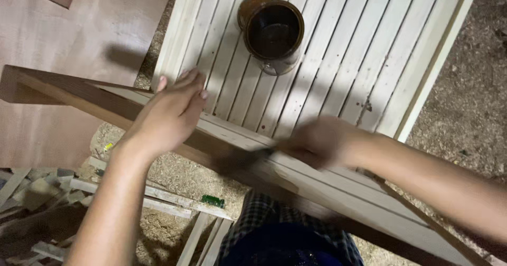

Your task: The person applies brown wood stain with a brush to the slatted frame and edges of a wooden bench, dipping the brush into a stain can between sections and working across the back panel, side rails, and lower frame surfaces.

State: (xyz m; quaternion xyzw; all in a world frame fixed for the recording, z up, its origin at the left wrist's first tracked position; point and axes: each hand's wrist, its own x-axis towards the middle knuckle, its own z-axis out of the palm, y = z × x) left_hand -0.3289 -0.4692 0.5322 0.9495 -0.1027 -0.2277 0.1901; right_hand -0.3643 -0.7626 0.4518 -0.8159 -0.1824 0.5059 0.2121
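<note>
Across the middle of the view lies a long wooden frame [68, 94], dark brown along its upper edge and still pale lower down, its long axis running from the upper left to the lower right. It rests over a panel of pale slats [338, 49], which serves as the worktop. The left hand [171, 113] is laid flat on the dark edge of the frame, fingers [185, 81] stretched out and pressing down, gripping nothing. The right hand [322, 139] is blurred by motion; it seems closed around a dark tool, perhaps a brush [240, 160], but I cannot tell the grip for certain. The dark tip lies on the frame just to the left of the right hand, between the two hands, and nearer to the right one.

Behind the frame, on the slats, stands an open tin [274, 34] with dark liquid inside (its lid leans just behind it). It is well apart from both hands, a little nearer to the right one. Sawdust [174, 176] and loose wooden strips [158, 197] cover the floor at the lower left, beside the person's checked cloth [264, 213].
</note>
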